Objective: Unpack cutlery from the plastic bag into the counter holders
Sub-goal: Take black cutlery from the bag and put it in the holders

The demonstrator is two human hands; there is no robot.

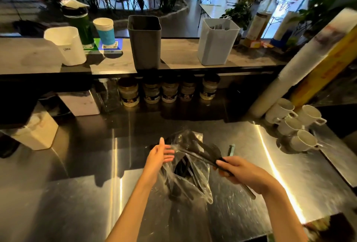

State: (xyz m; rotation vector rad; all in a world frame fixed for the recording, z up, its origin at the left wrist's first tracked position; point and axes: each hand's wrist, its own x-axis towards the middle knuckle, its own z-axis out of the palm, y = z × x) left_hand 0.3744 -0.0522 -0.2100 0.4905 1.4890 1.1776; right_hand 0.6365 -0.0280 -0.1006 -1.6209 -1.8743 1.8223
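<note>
Right hand (241, 172) grips a bundle of black cutlery (202, 154) over the plastic bag (190, 174). Left hand (160, 154) open beside the bag. Dark holder (144, 43) and grey holder (217, 43) stand on the shelf.

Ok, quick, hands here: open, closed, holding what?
Left hand: open, fingers straight, against the plastic bag.
Right hand: closed around a bundle of black cutlery.

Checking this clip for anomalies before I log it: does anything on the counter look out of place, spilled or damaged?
Nothing spilled or broken. One oddity: a pale blue utensil lies loose on the steel counter beside the plastic bag, outside any holder. The right hand grips black cutlery; the left hand is open at the bag.
</note>
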